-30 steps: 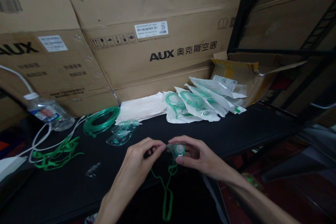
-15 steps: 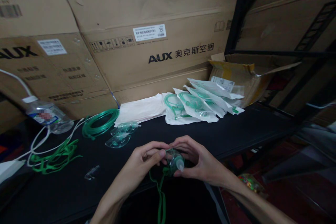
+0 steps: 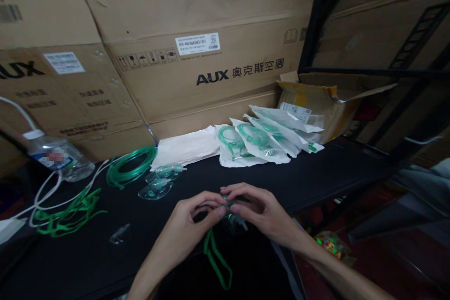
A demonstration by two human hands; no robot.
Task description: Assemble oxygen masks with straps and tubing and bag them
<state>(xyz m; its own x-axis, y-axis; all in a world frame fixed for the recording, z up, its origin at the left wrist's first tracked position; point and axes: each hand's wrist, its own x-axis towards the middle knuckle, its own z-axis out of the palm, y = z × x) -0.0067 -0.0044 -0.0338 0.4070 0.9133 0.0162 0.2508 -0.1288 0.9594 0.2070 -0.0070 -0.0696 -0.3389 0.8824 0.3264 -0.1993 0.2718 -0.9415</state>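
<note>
Both hands meet at the front edge of the dark table, around a clear oxygen mask that they largely cover. My left hand pinches the mask's edge between thumb and fingers. My right hand grips the same edge from the other side, fingertips touching the left ones. A green elastic strap hangs in a loop below the mask. Which part of the strap the fingertips hold is hidden. Two more clear masks lie on the table beyond my left hand.
Left on the table are coiled green tubing, a heap of green straps, small clear connectors and a plastic bottle. White pouches and packed masks line the back, before large cartons. An open carton stands at right.
My right thumb has moved up from the mask's nozzle to its edge, near my left fingertips. The mask has tilted, and the hanging strap has swung slightly right.
</note>
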